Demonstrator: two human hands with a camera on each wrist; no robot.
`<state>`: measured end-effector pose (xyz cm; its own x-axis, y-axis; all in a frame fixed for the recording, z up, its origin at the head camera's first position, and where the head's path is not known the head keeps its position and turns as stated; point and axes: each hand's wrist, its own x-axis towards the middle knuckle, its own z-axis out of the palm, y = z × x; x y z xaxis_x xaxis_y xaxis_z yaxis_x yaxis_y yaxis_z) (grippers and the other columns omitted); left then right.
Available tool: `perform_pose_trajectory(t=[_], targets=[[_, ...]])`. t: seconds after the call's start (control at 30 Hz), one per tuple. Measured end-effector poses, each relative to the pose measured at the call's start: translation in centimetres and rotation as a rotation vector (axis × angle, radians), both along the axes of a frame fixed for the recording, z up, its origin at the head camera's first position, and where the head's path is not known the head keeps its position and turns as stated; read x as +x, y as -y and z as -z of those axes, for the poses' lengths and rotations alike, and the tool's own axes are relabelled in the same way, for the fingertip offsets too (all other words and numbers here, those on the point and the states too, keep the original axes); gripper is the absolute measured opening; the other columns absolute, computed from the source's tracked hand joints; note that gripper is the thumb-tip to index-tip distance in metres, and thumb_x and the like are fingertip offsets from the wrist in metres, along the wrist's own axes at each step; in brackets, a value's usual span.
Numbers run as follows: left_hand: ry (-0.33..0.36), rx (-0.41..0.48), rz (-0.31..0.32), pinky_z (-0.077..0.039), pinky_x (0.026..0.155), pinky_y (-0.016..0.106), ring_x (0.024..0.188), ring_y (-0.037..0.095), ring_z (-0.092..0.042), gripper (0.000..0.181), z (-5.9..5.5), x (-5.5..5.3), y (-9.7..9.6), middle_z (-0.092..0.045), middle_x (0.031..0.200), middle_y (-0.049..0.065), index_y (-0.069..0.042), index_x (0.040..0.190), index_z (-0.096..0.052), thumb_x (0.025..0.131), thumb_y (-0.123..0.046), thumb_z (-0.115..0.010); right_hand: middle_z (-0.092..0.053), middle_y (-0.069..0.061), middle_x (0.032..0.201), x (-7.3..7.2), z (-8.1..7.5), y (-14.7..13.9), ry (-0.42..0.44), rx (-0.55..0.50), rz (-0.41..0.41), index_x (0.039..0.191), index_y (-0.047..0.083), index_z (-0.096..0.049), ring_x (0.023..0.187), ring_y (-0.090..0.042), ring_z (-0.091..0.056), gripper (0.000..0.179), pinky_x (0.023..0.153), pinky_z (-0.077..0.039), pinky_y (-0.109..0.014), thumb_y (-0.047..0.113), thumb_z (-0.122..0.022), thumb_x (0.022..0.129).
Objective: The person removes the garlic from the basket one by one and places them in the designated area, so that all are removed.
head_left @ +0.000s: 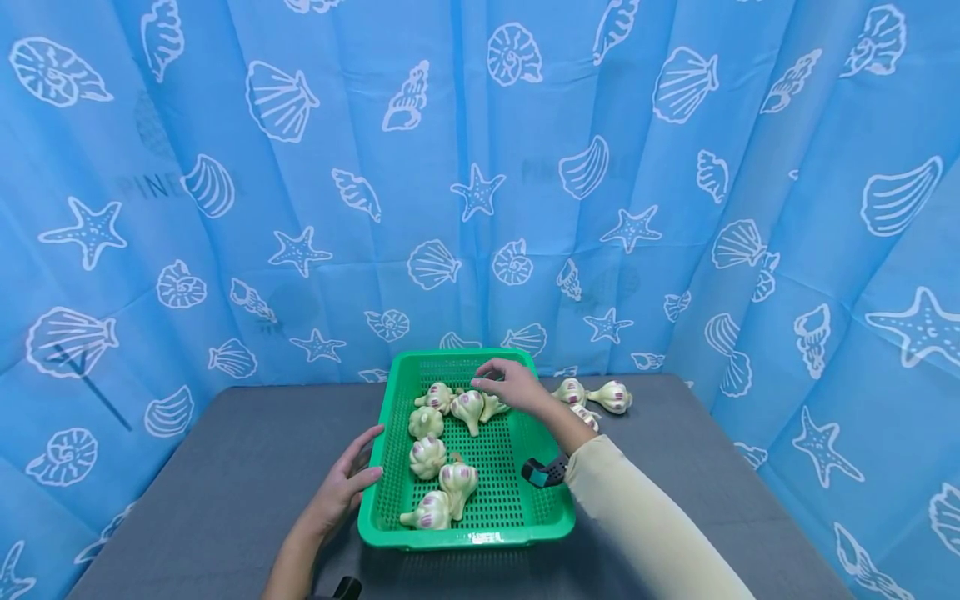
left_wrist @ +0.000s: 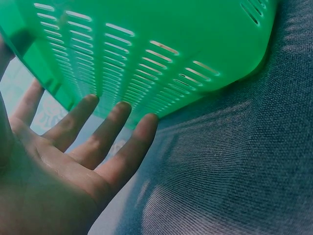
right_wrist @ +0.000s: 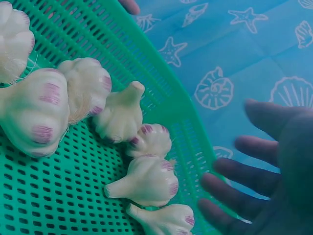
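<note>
- Left hand [head_left: 337, 487]: fingers spread against green basket [head_left: 467, 537].
- Right hand [head_left: 516, 388]: empty, fingers apart, over basket's far end.
- Probably mid-loading; next calls for grasping outside garlic bulbs [head_left: 611, 397].

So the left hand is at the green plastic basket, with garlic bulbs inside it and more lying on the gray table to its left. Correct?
Wrong side: the head view shows the garlic bulbs outside the green plastic basket lying on the gray table to its right. The rest stands.

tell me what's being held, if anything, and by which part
Nothing is held: the right hand is empty above the basket, and the left hand only touches its outer side.
</note>
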<state>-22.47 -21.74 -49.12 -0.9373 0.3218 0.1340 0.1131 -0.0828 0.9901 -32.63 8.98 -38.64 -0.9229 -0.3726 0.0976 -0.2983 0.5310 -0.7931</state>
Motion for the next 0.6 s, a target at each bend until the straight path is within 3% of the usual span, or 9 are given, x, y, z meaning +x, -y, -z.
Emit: perform_pose_trajectory(t=[0.2, 0.43, 0.6], targets=[[-0.002, 0.0, 0.002, -0.051, 0.087, 0.041, 0.129, 0.047, -0.038, 0.066, 0.1, -0.1, 0.1, -0.016, 0.152, 0.033, -0.01, 0.156, -0.015, 0.099, -0.007, -0.05, -0.065, -0.011, 0.108, -0.1, 1.0, 0.5, 0.091, 0.082, -0.185, 0.119, 0.003, -0.064, 0.1, -0.038, -0.062, 0.029, 0.074, -0.052, -0.037, 0.023, -0.058, 0.099], [-0.007, -0.007, -0.002, -0.051, 0.087, 0.042, 0.128, 0.045, -0.04, 0.066, 0.2, -0.1, 0.1, -0.016, 0.152, 0.033, -0.011, 0.156, -0.015, 0.1, -0.008, -0.05, -0.063, -0.012, 0.116, 0.1, 2.1, 1.0, 0.163, 0.119, -0.295, 0.125, 0.001, -0.06, 0.1, -0.039, -0.062, 0.036, 0.082, -0.05, -0.05, 0.025, -0.059, 0.099], [-0.014, -0.001, 0.007, -0.051, 0.086, 0.041, 0.128, 0.046, -0.04, 0.066, 0.3, -0.2, 0.2, -0.016, 0.152, 0.034, -0.01, 0.156, -0.014, 0.1, -0.008, -0.049, -0.062, -0.011, 0.119, 0.6, 2.3, 1.4, 0.196, 0.143, -0.353, 0.128, 0.001, -0.058, 0.095, -0.03, -0.064, 0.037, 0.078, -0.051, -0.046, 0.024, -0.059, 0.099]])
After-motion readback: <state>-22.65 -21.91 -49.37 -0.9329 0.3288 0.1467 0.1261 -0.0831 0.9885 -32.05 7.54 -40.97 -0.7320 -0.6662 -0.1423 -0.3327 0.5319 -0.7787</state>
